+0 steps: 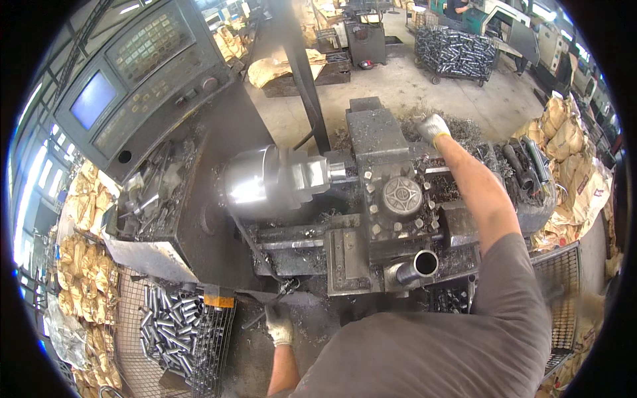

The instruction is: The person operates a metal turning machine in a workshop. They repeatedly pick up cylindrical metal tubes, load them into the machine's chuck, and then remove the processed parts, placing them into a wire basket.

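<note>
My left hand point(279, 330), in a white knit glove, is low beside the lathe bed, its fingers closed around a dark thin metal rod point(254, 321). My right hand point(434, 128), gloved too, reaches over the machine to the far side of the tool turret point(402, 196). Its fingers are curled closed; what they hold, if anything, is hidden. Left of the turret, the shiny lathe chuck point(251, 178) has a short bright metal workpiece point(338, 171) in its jaws. An open-ended metal tube point(418, 266) sticks up at the turret's near side.
A control panel point(142, 66) with a lit screen leans at upper left. A wire basket point(126, 312) of metal tubes stands at lower left. Metal shavings point(458, 132) cover the machine's far side. Paper sacks point(564, 192) lie at right. A wheeled cart point(456, 53) of parts stands behind.
</note>
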`<action>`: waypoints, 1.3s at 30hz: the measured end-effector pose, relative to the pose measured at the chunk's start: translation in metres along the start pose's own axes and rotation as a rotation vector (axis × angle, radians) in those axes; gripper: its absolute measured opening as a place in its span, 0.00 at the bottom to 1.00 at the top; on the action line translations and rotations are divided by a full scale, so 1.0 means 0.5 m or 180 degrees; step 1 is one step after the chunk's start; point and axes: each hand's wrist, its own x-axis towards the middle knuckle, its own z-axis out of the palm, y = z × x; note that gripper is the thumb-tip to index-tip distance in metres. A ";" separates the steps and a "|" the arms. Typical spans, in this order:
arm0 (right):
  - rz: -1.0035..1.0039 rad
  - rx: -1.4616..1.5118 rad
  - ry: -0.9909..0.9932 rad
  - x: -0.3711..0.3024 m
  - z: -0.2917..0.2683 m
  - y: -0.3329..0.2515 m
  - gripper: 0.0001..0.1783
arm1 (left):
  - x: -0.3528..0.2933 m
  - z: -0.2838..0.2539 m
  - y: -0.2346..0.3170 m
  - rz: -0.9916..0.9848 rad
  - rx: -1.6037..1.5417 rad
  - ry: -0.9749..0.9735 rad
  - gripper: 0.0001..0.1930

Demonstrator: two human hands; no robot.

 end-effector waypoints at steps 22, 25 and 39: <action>-0.1862 -0.0167 -0.2824 -0.013 0.065 -0.474 0.37 | 0.723 0.024 0.682 0.1851 0.2281 -0.1053 0.54; -0.1833 -0.0229 -0.2675 0.006 0.104 -0.361 0.38 | 0.647 0.043 0.671 0.2337 0.1729 -0.0392 0.47; -0.0830 0.1552 0.1388 -0.299 -0.228 -0.244 0.42 | 0.633 -0.010 0.637 0.2701 0.1415 -0.0114 0.40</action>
